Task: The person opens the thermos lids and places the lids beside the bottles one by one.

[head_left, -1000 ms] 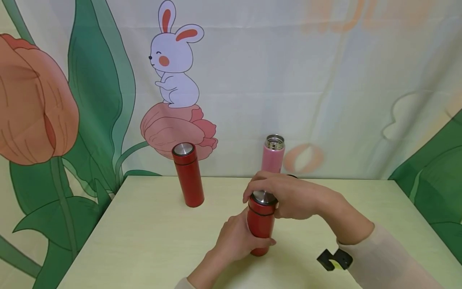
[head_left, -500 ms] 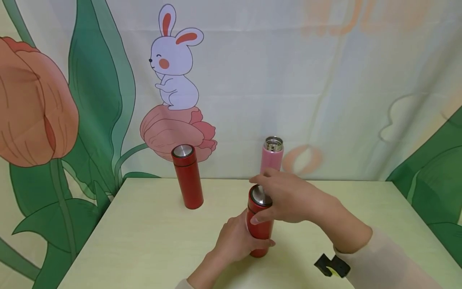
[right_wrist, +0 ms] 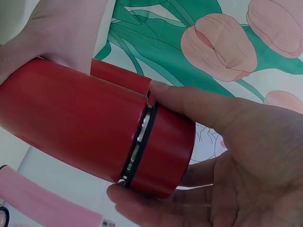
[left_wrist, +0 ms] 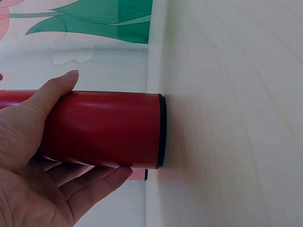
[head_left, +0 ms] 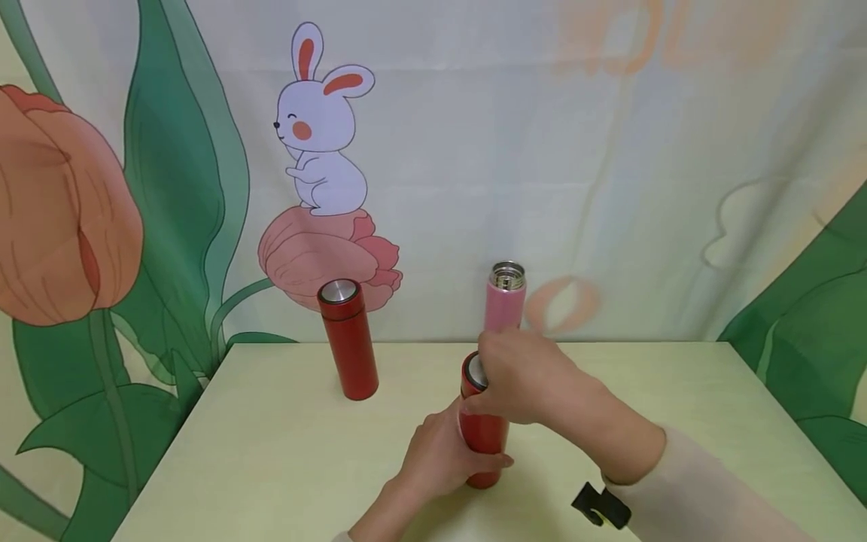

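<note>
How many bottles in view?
3. Held red bottle, left hand around it, right hand gripping its lid; second red bottle, back left on the table; uncapped pink bottle, behind the right hand.

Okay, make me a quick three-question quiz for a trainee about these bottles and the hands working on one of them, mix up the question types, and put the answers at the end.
1. The left hand holds the near red bottle by its body. What does the right hand grip?
A) the bottle's base
B) the bottle's lid
C) nothing at all

2. True or false: the far red bottle stands upright on the table.

3. Short answer: which bottle stands with an uncovered mouth?

Key:
1. B
2. True
3. The pink bottle
</note>
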### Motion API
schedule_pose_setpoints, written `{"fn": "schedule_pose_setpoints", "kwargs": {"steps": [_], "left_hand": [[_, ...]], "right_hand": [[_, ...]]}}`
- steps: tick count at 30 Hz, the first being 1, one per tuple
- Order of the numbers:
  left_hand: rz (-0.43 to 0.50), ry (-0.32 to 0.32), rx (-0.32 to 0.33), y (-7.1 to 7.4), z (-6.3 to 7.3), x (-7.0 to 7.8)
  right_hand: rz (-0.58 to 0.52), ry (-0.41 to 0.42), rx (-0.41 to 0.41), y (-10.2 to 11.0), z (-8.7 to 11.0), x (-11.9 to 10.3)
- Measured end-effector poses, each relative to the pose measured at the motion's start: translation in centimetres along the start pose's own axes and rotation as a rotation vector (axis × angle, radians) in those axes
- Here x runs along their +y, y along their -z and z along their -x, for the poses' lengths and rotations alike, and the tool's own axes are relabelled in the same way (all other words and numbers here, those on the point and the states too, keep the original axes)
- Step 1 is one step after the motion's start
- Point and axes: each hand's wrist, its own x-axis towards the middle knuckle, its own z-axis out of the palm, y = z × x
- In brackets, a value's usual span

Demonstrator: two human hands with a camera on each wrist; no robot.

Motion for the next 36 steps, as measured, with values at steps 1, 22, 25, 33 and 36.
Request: {"fn": "schedule_pose_setpoints", "kwargs": {"steps": [1,22,25,33,36], "left_hand": [[-0.001,0.000,0.000,0.0,0.0,0.0],[0.039,0.022,-0.022,-0.3,0.3,-0.4],[0.047,0.020,-0.030,-0.3,0.2,-0.4],[0.036,-0.002,-0.019,-0.1,0.0,-0.2],[0.035,-0.001,-0.021,-0.1,-0.1,-0.1]], "right_hand": [[-0.001,-0.002,0.000,-0.1,-0.1,-0.1],[-0.029,0.046,-0.051,-0.2,-0.4,0.3],[-0.042,0.059,-0.071,-0.2,-0.4,0.5],[-0.034,0.087,-0.114,0.3,-1.0,0.9],[-0.029,0.097,-0.115,0.4,-1.0,1.0]]}}
